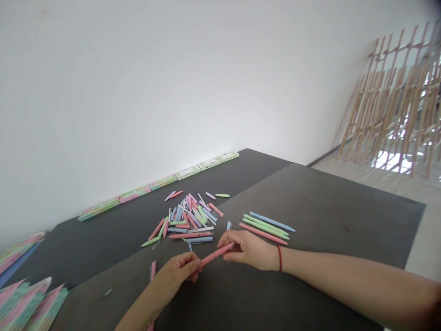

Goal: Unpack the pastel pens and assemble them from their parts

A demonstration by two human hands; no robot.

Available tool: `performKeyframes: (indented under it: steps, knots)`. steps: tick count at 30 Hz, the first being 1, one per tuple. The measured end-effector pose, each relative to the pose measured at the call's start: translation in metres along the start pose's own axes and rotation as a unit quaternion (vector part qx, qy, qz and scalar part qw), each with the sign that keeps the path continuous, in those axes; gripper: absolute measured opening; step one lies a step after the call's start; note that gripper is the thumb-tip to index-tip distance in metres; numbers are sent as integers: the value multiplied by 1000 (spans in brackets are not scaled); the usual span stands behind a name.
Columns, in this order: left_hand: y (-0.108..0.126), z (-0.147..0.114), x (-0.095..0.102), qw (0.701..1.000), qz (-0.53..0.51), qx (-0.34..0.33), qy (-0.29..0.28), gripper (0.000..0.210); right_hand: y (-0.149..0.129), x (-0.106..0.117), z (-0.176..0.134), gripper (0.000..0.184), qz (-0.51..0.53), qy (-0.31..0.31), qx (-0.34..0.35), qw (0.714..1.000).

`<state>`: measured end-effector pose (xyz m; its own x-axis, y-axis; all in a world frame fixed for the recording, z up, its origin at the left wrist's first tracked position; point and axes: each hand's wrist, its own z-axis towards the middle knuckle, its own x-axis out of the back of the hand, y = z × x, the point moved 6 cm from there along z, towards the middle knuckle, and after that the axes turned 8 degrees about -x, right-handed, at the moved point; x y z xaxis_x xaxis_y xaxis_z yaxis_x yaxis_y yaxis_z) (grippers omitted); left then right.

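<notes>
A pink pen (216, 254) is stretched between my two hands above the front of the dark table. My left hand (184, 270) pinches its lower left end, and the fingers of my right hand (243, 247) close round its upper right end. Just behind my hands lies a loose heap of pen parts (193, 214) in pink, green, blue, purple and white. To the right of the heap, a blue pen (272, 221), two green pens (265, 226) and another pink pen (263, 233) lie side by side.
Several flat printed boxes (188, 171) line the table (327, 220) along the white wall. More colourful packets (32, 303) sit at the lower left. A pink pen part (153, 270) lies left of my left hand. Wooden racks (389, 101) stand at the far right.
</notes>
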<state>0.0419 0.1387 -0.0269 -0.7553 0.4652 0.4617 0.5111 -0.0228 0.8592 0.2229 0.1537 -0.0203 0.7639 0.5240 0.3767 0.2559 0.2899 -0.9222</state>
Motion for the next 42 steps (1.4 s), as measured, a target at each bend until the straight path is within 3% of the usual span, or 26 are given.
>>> performKeyframes:
  steps: [7, 23, 29, 33, 42]
  knots:
    - [-7, 3, 1, 1000, -16, 5, 14, 37, -2, 12, 2, 7, -82, 86, 0, 993]
    - [9, -10, 5, 989, 139, 37, 35, 33, 17, 1, 6, 19, 26, -7, -68, 997]
    - [8, -10, 5, 987, 151, 37, 32, 34, 20, 4, 7, 18, -14, 28, -31, 999]
    - [8, -10, 5, 988, 146, 38, 32, 33, 20, 3, 7, 8, -2, 12, -28, 1000]
    - [3, -5, 5, 994, 110, 11, 17, 31, 22, 0, 9, 24, 13, -19, -56, 998]
